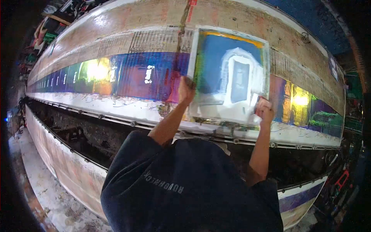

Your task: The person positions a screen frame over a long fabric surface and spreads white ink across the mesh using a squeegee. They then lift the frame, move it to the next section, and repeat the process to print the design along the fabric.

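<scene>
A rectangular framed screen (213, 52) lies on the long printing table, blue inside with an orange strip at its top and a pale arch-like shape. My left hand (186, 90) is closed on the frame's left edge. Near the lower right corner of the screen, my right hand (265, 110) is closed around a crumpled pinkish-white cloth (257, 104). The cloth is at the screen's surface, partly blurred. White patches surround the pale shape.
The long table (216, 14) curves across the view, bearing a multicoloured printed strip (133, 73). A rail (133, 123) with small knobs runs along its near edge. Behind me is a second table (62, 154). At the upper left a person (39, 35) is partly visible.
</scene>
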A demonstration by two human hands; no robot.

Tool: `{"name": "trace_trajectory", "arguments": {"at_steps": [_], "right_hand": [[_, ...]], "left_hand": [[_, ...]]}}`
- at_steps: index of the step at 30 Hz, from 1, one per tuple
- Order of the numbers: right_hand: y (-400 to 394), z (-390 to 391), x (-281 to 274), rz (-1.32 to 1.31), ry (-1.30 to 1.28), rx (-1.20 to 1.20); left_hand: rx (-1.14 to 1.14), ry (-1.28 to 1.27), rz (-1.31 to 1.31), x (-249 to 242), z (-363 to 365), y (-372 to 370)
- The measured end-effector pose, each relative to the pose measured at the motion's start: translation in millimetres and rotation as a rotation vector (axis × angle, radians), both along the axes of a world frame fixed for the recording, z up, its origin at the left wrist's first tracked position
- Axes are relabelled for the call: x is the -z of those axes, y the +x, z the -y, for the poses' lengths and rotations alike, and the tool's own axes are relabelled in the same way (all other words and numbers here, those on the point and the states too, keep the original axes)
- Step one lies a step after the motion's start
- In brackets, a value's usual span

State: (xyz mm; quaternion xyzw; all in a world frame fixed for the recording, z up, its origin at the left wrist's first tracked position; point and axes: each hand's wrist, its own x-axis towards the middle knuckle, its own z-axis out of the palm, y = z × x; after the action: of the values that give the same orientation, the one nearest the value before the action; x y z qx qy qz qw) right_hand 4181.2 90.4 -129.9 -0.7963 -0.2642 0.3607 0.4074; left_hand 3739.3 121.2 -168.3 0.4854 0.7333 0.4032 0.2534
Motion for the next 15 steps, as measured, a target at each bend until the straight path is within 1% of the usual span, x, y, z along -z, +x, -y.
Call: {"name": "trace_trajectory", "arguments": {"at_steps": [1,3,4,5,6,7,8,9,10,12,13,14,15], "right_hand": [[14,-1,-8,-0.011,0.007,-0.004],[50,6,-30,-0.125,-0.003,0.01],[55,12,-35,-0.124,-0.002,0.023],[50,23,-42,-0.144,0.0,0.053],[48,36,-46,-0.162,-0.004,0.081],[54,50,-33,-0.225,0.008,0.08],[58,64,-12,-0.29,0.019,0.075],[52,71,-3,-0.195,0.076,0.157],[49,76,-4,-0.2,0.06,0.156],[36,74,-15,-0.131,0.086,0.078],[30,73,-50,-0.292,0.048,-0.104],[36,82,-26,-0.297,0.041,-0.111],[49,91,12,-0.019,0.102,-0.188]], "left_hand": [[-0.004,0.007,-0.011,9,1,22],[0.011,0.064,0.02,29,4,60],[0.024,0.064,0.021,49,6,65],[-0.031,0.097,0.315,72,14,64],[-0.093,0.12,0.608,85,25,63],[-0.091,0.103,0.613,69,32,64],[-0.017,0.076,0.163,34,37,63],[0.063,0.046,-0.288,11,42,66],[0.062,0.03,-0.294,6,45,69],[0.056,0.031,-0.456,-1,42,67],[0.048,-0.051,-0.439,-2,42,68],[0.04,-0.059,-0.444,-1,43,69],[0.025,-0.07,-0.445,-6,44,71]]}}
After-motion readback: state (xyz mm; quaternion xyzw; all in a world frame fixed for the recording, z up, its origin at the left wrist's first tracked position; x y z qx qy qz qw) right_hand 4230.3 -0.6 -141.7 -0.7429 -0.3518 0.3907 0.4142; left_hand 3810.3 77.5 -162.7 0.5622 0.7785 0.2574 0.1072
